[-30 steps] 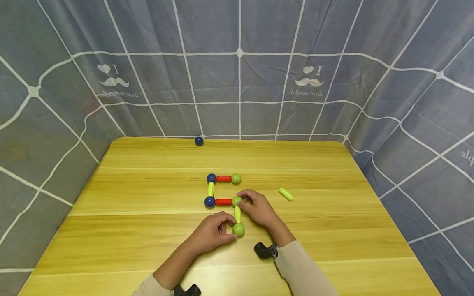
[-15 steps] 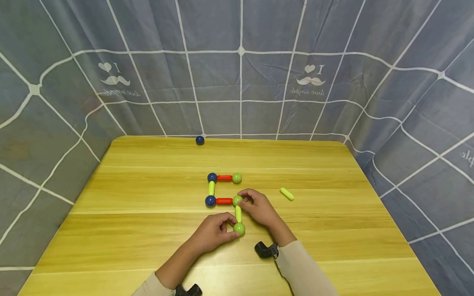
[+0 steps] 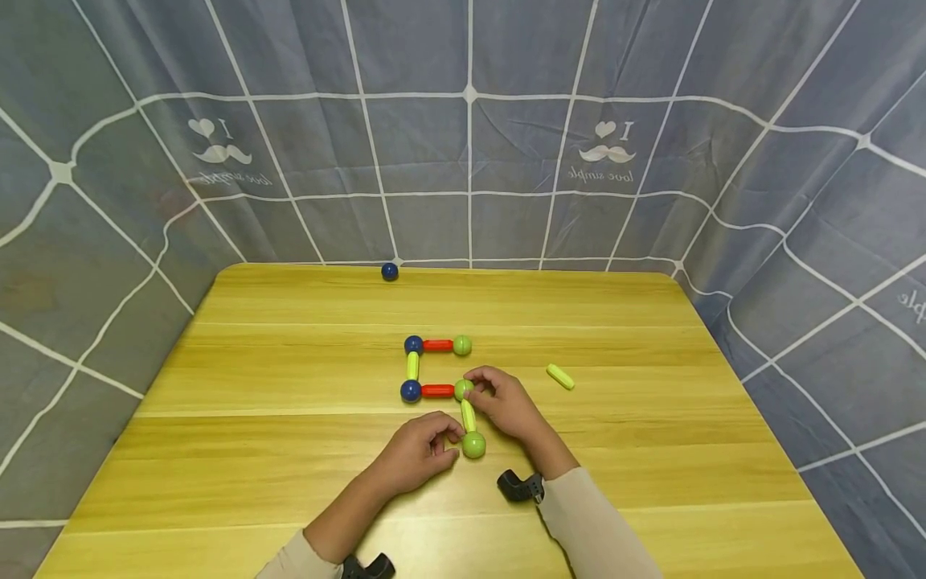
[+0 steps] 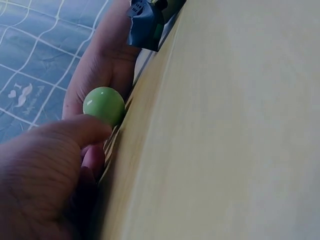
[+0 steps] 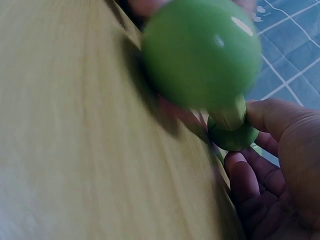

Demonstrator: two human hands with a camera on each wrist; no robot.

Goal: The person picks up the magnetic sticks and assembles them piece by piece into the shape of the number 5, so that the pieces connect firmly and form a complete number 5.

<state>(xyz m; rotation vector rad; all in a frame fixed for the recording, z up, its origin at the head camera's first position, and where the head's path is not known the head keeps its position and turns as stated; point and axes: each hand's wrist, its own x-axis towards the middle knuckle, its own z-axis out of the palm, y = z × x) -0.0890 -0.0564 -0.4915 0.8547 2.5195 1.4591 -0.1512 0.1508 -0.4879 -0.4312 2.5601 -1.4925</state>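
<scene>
In the head view a flat chain of magnetic balls and rods lies on the table. My right hand (image 3: 506,404) pinches its middle green ball (image 3: 463,390) between thumb and fingers; the right wrist view shows this green ball (image 5: 232,137) in the grip. From it a yellow-green rod (image 3: 469,416) slants toward the near green ball (image 3: 473,445). My left hand (image 3: 418,452) lies just left of that near ball, fingers loosely bent, with a slight gap visible. A red rod (image 3: 437,392) joins the middle ball to a blue ball (image 3: 411,392).
Another yellow-green rod (image 3: 412,366) leads to the far blue ball (image 3: 414,346), a red rod (image 3: 437,346) and a green ball (image 3: 462,345). A loose yellow-green rod (image 3: 560,376) lies right. One blue ball (image 3: 389,272) sits at the table's (image 3: 289,297) back edge, before a grey curtain (image 3: 506,153).
The near green ball has swung slightly right, tilting its rod, and has come away from my left hand's fingertips. My right hand stays on the middle green ball.
</scene>
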